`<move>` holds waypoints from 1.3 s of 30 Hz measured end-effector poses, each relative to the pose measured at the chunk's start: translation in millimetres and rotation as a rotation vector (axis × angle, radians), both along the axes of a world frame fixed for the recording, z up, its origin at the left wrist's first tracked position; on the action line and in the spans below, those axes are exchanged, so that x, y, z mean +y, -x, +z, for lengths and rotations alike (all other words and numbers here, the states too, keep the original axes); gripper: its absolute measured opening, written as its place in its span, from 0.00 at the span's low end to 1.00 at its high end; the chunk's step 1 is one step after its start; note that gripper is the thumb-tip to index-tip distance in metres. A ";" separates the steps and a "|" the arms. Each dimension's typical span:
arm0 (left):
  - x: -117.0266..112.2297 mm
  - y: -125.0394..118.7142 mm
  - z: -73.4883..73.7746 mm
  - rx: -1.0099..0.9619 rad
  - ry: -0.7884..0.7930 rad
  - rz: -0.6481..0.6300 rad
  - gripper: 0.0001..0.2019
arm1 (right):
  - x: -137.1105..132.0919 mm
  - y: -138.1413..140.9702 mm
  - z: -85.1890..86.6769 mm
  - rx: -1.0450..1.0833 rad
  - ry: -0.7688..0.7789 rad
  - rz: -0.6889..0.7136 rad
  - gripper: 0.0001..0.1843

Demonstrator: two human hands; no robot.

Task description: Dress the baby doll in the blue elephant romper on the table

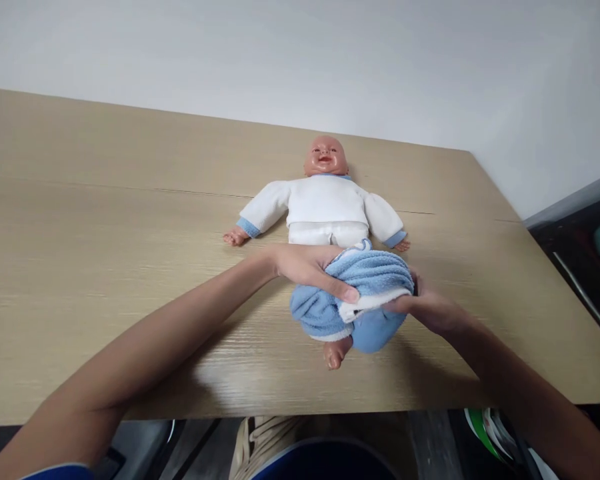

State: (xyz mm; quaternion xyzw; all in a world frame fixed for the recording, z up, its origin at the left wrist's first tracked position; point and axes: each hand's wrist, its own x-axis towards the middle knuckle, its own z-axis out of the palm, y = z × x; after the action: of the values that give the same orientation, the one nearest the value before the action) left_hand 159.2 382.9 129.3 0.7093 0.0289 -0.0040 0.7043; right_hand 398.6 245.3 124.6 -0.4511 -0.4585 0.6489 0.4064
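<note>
A baby doll (pixel 327 200) lies on its back on the wooden table, head away from me, in a white top with blue cuffs. Blue fleecy trousers with white hems (pixel 367 270) are bunched around its legs. My left hand (pixel 313 267) is closed on the trousers from the left, thumb lying over the cloth near the white hem. On the other side, my right hand (pixel 425 303) grips the trousers' edge, its fingers partly hidden by the cloth. One bare doll foot (pixel 335 353) pokes out below the left leg; the other foot is hidden.
The wooden table (pixel 105 267) stretches far to the left and ends at a white wall (pixel 280 67). Dark furniture (pixel 580 247) stands past its right edge. Below the front edge are a chair (pixel 140 443) and a green and white object (pixel 487 430).
</note>
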 end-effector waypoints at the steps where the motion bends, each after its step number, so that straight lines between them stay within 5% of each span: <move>1: -1.1 -0.7 1.5 0.004 -0.028 0.015 0.21 | -1.3 4.3 -0.5 -0.004 0.014 -0.091 0.14; 8: -15.8 -7.6 22.4 0.012 -0.210 0.079 0.24 | -26.6 33.3 -5.7 -0.162 -0.049 -0.437 0.13; 16: -32.4 -8.0 38.7 0.181 -0.540 0.085 0.14 | -100.2 93.4 -23.8 -0.282 0.023 -0.564 0.20; 24: -49.8 -6.9 48.1 0.404 -0.907 0.041 0.27 | -108.0 72.6 -33.2 -0.535 -0.169 -0.652 0.19; 31: -61.9 -13.2 39.8 0.445 -1.107 0.063 0.26 | -116.6 64.2 -43.5 -0.916 -0.458 -0.713 0.08; 39: -65.5 -17.6 28.4 0.463 -1.082 0.120 0.25 | -121.4 71.9 -48.1 -0.695 -0.347 -0.729 0.13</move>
State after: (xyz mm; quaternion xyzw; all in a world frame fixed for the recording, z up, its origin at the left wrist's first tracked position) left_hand 176.8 317.4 157.7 0.9454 0.2200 -0.1036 0.2169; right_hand 326.7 123.8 76.5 -0.6959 -0.4802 0.1924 0.4982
